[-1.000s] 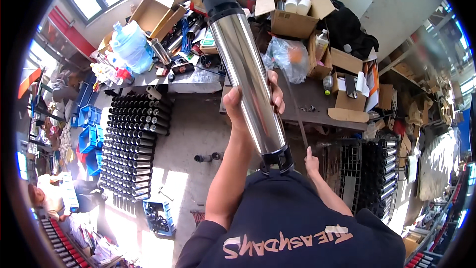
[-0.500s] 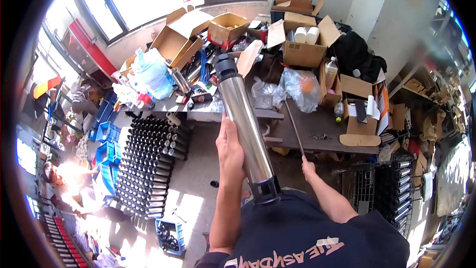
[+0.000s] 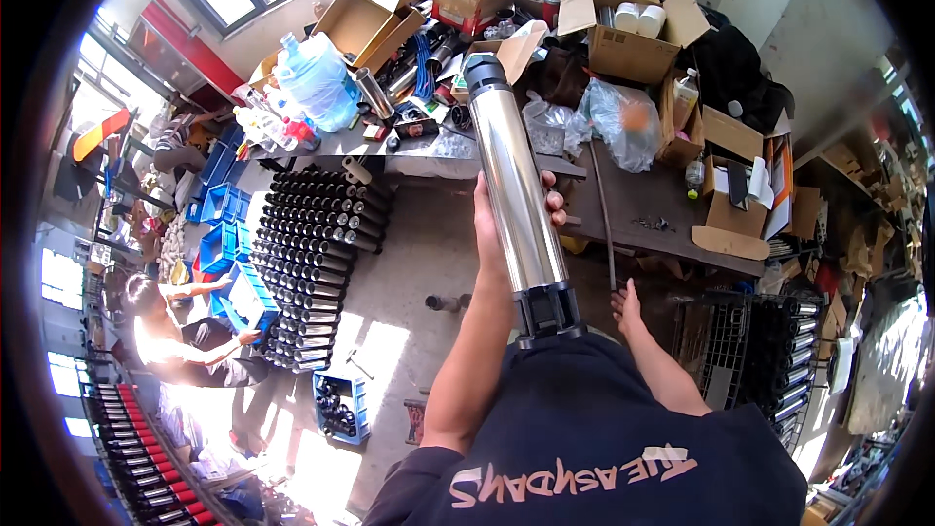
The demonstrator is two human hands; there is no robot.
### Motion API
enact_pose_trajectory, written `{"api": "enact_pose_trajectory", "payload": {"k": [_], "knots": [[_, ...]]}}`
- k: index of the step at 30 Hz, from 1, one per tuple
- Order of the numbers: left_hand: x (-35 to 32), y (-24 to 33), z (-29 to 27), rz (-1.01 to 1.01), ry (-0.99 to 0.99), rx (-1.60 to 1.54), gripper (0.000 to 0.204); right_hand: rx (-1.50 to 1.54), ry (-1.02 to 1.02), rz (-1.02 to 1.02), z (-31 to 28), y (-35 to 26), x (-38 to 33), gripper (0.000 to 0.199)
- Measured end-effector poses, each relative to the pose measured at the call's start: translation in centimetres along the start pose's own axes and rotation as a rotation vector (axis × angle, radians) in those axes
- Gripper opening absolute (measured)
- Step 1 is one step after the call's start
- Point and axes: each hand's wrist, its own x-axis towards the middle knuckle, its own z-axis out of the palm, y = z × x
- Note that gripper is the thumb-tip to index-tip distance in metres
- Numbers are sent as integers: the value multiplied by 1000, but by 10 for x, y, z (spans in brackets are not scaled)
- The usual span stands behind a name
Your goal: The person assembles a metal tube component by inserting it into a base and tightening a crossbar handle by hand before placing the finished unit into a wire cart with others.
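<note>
In front of the counter (image 3: pixel 643 195), the shiny cylinder (image 3: pixel 516 190) slants beside a thin rod (image 3: pixel 604 205), the left hand's (image 3: pixel 490 234) grip wrapped round its middle, seemingly for balance, while the right hand's (image 3: pixel 628 310) grip, fingers parted, sits at the rod's near end.

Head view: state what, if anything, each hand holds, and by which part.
Left hand: shiny silver metal cylinder with black ends, gripped around its middle. Right hand: open near the lower end of the thin dark rod; no grip shows.
</note>
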Motion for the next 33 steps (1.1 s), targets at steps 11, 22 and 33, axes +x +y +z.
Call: {"api": "enact_pose_trajectory", "payload": {"k": [11,22,33], "knots": [[2,27,11,-57,327,616,61,-89,273,42,-131,70,-15,66],[0,34,-89,-104,356,541,80,-195,25,-85,-86,46,-36,57],[-11,39,-34,-31,241,374,74,-364,1,-69,-87,55,-31,54]]}}
